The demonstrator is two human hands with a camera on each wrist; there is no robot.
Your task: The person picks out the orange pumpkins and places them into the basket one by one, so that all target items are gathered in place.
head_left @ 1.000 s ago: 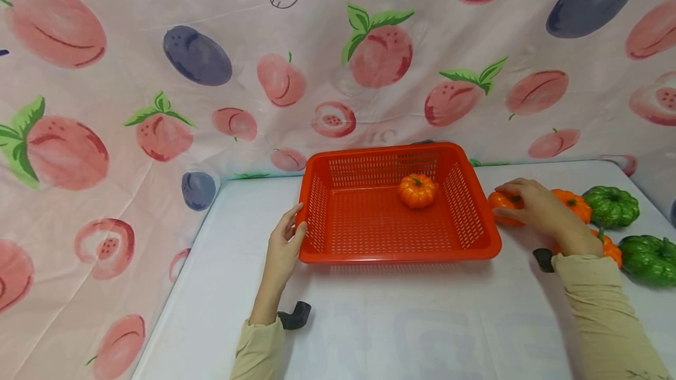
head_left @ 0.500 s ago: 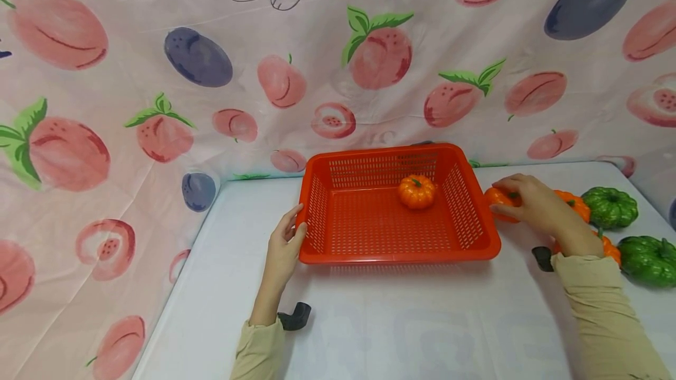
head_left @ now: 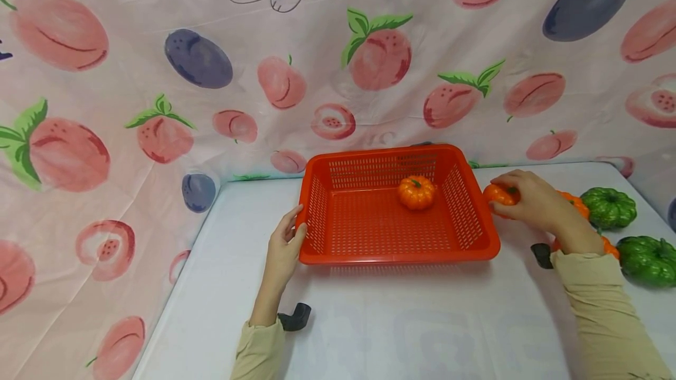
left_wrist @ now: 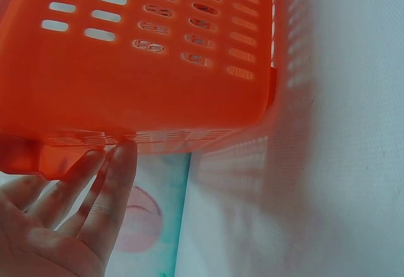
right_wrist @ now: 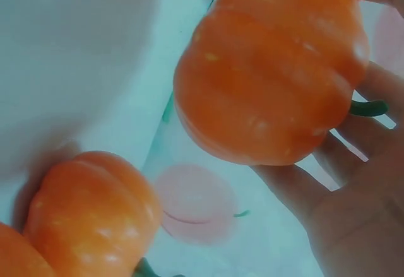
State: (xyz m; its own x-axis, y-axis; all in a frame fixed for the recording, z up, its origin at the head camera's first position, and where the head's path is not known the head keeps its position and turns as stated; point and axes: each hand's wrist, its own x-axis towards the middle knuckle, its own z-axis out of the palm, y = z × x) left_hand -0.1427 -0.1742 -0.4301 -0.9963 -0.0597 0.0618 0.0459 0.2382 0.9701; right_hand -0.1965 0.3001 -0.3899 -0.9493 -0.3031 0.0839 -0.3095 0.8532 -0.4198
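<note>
A red plastic basket with slotted walls stands on the white table, and a small orange pumpkin lies inside it, toward the back right. My left hand touches the basket's left end from outside; in the left wrist view its fingers lie fairly straight against the wall. Just right of the basket, my right hand grips another orange pumpkin between thumb and fingers. The right wrist view shows this pumpkin held off the table, its green stem toward the palm.
Right of my right hand lie two more orange pumpkins, one at the back and one nearer, partly hidden by the arm. Beside them are two green pumpkins. A fruit-patterned cloth hangs behind the table.
My right hand has lifted the orange pumpkin slightly and shifted it a little left, toward the basket's right rim. The left hand and the basket have stayed put.
</note>
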